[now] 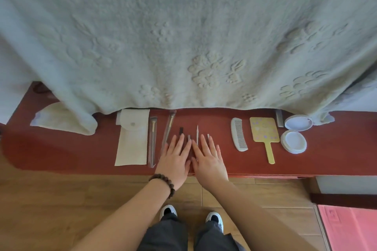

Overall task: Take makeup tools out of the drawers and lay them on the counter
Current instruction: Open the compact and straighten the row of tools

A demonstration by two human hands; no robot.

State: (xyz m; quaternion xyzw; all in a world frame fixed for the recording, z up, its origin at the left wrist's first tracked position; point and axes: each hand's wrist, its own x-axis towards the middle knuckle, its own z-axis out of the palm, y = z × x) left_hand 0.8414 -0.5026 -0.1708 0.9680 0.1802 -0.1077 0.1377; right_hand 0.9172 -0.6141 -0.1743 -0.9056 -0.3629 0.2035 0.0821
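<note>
Several slim makeup tools lie side by side on a red counter [255,167], running front to back: a dark stick [181,131], a short brown stick [189,137], a thin white pointed tool [197,134] and a pale stick [208,136]. Both hands rest flat on top of them, palms down, fingers straight and spread, grasping nothing. The left hand [175,160] wears a dark bead bracelet [164,184] at the wrist; the right hand [209,159] lies just beside it, thumbs nearly touching.

Left of the hands lie two long brushes in clear sleeves [152,138] [168,130], then a cream cloth pouch [132,137]. To the right, well apart from the hands, lie a white comb [238,133], a yellow hand mirror [264,131] and an open round white compact [294,133].

Pale green embossed fabric [183,36] hangs over the counter's back edge. Below are a wooden floor [61,199], dark trousers and two shoes.
</note>
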